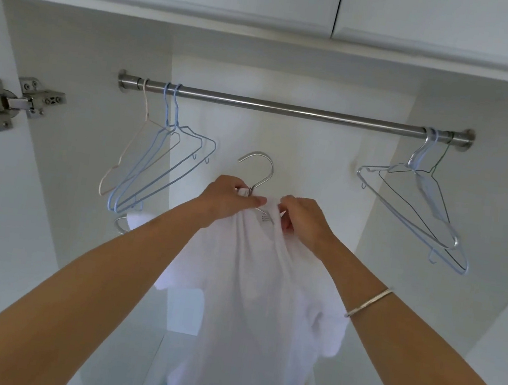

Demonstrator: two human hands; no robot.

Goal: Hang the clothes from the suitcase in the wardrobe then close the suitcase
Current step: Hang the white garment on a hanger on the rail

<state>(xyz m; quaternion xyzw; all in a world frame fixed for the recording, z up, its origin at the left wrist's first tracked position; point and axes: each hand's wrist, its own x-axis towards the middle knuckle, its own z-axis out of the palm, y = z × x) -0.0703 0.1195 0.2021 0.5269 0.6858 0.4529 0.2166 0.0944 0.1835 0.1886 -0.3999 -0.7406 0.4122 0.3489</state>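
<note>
The open wardrobe (295, 68) fills the view: flat white panels with a matte finish, a closed upper cupboard above, and a steel hinge (15, 102) on the left door. A round brushed-metal rail (289, 108) spans its width between two wall flanges.

Below the rail, in the middle of the opening, a white garment (253, 289) hangs in soft vertical folds from the person's two hands. Its cloth is thin and limp, bunched at the neck and spreading wider lower down. The neck sits gathered directly under the fingers of both hands, with a small label showing between them.

The left hand (229, 200) pinches the top of the cloth together with the neck of a hanger (256, 173), thumb pressed against curled fingers. The right hand (302, 219) is closed on the other side of the collar, its fingers tucked into the fabric. The two hands are just beside each other. A thin metal bangle (369, 302) circles the right forearm.

The hanger's smooth silver hook rises above the left hand, curved open to the left, well below the rail and not on it.

Three thin wire hangers (153, 163) hang at the rail's left end, one pale pink, two pale blue. Several more, grey and bluish wire hangers (419, 201), hang tilted at the right end.
</note>
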